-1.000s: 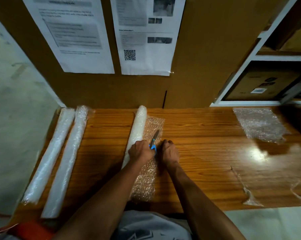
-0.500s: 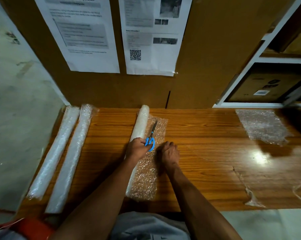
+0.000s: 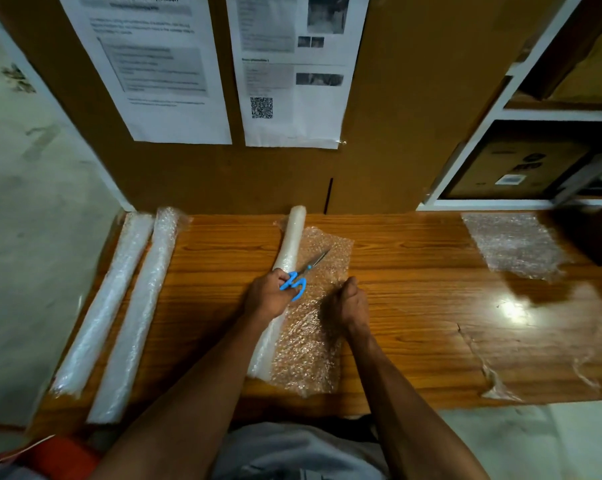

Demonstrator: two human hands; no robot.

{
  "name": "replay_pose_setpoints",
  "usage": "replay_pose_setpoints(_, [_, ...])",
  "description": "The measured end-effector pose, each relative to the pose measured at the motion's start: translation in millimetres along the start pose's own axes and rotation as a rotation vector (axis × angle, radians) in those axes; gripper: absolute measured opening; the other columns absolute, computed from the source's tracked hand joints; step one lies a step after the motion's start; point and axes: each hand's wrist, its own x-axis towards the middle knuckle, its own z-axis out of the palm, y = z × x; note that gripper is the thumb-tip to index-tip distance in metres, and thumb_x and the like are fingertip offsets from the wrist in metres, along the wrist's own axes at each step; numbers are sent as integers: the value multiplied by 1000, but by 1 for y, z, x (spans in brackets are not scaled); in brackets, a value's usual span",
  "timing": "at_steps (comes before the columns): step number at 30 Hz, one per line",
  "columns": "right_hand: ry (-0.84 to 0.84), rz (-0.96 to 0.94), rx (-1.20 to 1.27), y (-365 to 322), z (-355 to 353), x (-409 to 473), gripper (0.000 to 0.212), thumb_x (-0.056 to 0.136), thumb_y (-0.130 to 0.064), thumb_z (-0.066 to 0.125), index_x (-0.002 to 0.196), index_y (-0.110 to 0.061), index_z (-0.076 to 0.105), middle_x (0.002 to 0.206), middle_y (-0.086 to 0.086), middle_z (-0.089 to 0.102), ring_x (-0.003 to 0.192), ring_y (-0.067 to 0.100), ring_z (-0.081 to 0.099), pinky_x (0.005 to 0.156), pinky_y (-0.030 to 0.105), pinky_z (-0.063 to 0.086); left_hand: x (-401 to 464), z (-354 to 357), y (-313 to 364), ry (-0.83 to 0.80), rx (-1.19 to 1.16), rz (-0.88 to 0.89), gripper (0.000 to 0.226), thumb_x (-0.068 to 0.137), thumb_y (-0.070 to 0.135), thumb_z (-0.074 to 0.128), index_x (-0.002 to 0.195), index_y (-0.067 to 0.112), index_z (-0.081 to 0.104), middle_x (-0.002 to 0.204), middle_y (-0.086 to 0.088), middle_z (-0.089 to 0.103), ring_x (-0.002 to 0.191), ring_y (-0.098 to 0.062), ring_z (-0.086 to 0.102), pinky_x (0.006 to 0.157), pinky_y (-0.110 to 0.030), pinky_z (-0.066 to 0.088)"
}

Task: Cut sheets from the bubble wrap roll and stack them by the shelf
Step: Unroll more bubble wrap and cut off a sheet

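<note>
Table (image 3: 413,306): bubble wrap roll (image 3: 290,244) is lying mid-table, its unrolled sheet (image 3: 310,341) spreading to its right. Scissors (image 3: 306,271) are lying over the sheet, between left hand (image 3: 266,297) and right hand (image 3: 348,306). Two spare rolls (image 3: 119,306) are lying far left. Cut sheets (image 3: 514,244) are resting far right, before the shelf (image 3: 500,199).

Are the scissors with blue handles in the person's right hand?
No, the left hand holds the scissors beside the bubble wrap roll, while the right hand grips the unrolled sheet.
</note>
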Motion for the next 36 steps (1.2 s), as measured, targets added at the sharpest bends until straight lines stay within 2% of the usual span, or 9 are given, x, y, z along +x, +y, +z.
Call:
replay_pose_setpoints(5, [130, 92, 221, 32, -30, -5, 16, 101, -10, 62, 106, 2, 53, 88, 23, 63, 84, 42, 65, 65, 32, 30, 0, 15, 17, 0, 168, 70, 29, 86, 45, 77, 109, 32, 64, 109, 4, 73, 94, -22, 69, 79, -40, 60])
replay_pose_setpoints(12, [279, 296, 310, 79, -79, -8, 25, 104, -13, 62, 118, 7, 56, 108, 27, 67, 99, 35, 64, 67, 23, 28, 0, 31, 47, 57, 317, -34, 37, 88, 53, 69, 117, 33, 60, 116, -1, 70, 102, -31, 68, 84, -40, 59])
replay_pose_setpoints(15, [272, 295, 356, 91, -89, -11, 27, 103, -16, 64, 120, 5, 58, 111, 24, 69, 98, 30, 63, 76, 23, 35, -1, 42, 69, 37, 162, -51, 35, 89, 48, 72, 114, 25, 63, 107, -2, 71, 95, -29, 71, 75, -35, 56])
replay_pose_setpoints(19, [258, 281, 452, 96, -90, -12, 32, 100, -18, 69, 125, -2, 58, 103, 16, 70, 89, 25, 64, 74, 27, 44, -10, 67, 104, -322, -406, -125, 29, 99, 16, 66, 125, 7, 55, 110, -15, 71, 90, -32, 76, 73, -40, 64])
replay_pose_setpoints(22, [254, 209, 485, 100, -90, -14, 31, 97, -27, 72, 119, -10, 58, 94, 7, 65, 81, 25, 64, 71, 31, 51, -8, 82, 99, -429, -322, -136, 31, 94, 20, 69, 121, 11, 57, 110, -15, 72, 91, -30, 77, 76, -44, 65])
replay_pose_setpoints(26, [253, 203, 475, 117, -96, -5, 15, 100, -23, 69, 111, -16, 60, 95, 7, 70, 86, 33, 72, 70, 37, 59, 22, 96, 58, -237, 24, -104, 38, 75, 48, 68, 103, 22, 66, 95, -7, 76, 80, -28, 75, 72, -45, 64])
replay_pose_setpoints(29, [281, 183, 505, 118, -98, -6, 15, 99, -32, 69, 100, -18, 63, 89, 8, 71, 77, 28, 71, 66, 29, 53, 7, 58, 70, -30, 191, -127, 38, 89, 44, 67, 117, 17, 64, 112, -11, 72, 97, -34, 71, 75, -37, 58])
replay_pose_setpoints(32, [354, 143, 518, 108, -99, -8, 29, 93, -48, 58, 98, -20, 64, 82, 0, 65, 76, 28, 68, 67, 32, 50, 5, 39, 71, 115, 252, -175, 42, 97, 41, 62, 128, 14, 52, 125, -17, 67, 111, -41, 66, 86, -43, 54])
replay_pose_setpoints(36, [327, 199, 262, 94, -104, -8, 29, 99, -7, 66, 126, 2, 63, 121, 22, 61, 109, 36, 61, 82, 17, 34, 3, 37, 75, 86, 139, -109, 35, 99, 41, 62, 121, 14, 54, 117, -16, 69, 104, -39, 68, 83, -41, 56])
